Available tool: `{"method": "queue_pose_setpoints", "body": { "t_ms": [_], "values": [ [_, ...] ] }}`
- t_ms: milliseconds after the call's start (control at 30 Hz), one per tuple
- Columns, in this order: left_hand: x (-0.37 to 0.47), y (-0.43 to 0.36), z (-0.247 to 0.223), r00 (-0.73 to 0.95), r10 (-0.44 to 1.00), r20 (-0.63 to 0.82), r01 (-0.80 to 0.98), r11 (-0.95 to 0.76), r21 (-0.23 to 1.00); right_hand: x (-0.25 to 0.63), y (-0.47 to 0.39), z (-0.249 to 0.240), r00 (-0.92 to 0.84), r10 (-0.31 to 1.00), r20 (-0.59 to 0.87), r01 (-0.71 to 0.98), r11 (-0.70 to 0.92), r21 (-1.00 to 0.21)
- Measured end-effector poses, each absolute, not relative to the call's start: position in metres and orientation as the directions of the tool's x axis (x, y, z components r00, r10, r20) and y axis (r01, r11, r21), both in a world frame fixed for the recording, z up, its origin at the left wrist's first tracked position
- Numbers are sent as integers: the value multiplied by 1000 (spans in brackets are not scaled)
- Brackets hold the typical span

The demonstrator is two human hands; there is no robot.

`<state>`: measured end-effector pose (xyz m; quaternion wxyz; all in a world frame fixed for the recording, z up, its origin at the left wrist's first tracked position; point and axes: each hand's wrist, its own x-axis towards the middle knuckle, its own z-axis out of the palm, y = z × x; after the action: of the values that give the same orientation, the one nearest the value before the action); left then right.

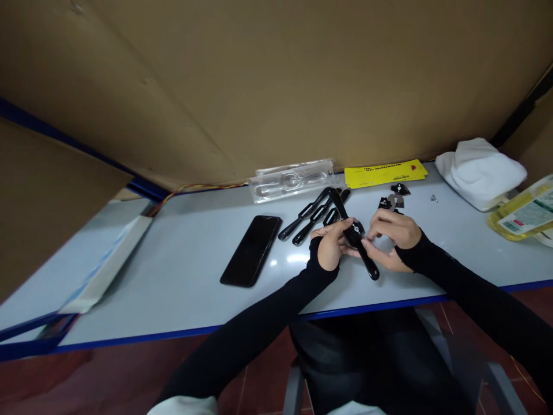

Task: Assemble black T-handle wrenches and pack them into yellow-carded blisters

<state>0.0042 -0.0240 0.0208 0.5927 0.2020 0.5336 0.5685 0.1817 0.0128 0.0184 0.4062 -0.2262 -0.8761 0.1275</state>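
A black two-handled tool (368, 262) is tilted above the table, with my left hand (332, 245) wrapped round its middle. A metal piece with a pale slot shows at the tool's centre. My right hand (392, 235) is beside that centre from the right, its fingers pressed together near the tool; what they pinch, if anything, is too small to make out. Several similar black tools (307, 227) lie just behind my left hand. Dark metal blades (400, 189) are behind my right hand, and small metal screws (434, 198) lie farther right.
A black phone (251, 251) lies left of my hands on the table (173, 276). Clear plastic packaging (294, 181) and yellow cards (386, 174) are along the back wall. A white cloth bundle (479, 172) and a bottle of yellow liquid (525, 212) stand at the right.
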Motion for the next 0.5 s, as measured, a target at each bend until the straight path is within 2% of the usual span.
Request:
{"method": "queue_pose_setpoints", "body": {
  "t_ms": [133, 333, 500],
  "values": [
    [4, -24, 22, -188, 894, -406, -466, 283, 839, 182, 12, 20, -565, 498, 658, 306, 867, -393],
    [2, -22, 13, -154, 895, -418, -484, 301, 822, 184, 17, 16, -602, 480, 638, 410, 871, -270],
    [2, -23, 9, -150, 912, -382, -460, 278, 844, 185, 19, 17, -596, 481, 643, 329, 877, -351]
  ]
}}
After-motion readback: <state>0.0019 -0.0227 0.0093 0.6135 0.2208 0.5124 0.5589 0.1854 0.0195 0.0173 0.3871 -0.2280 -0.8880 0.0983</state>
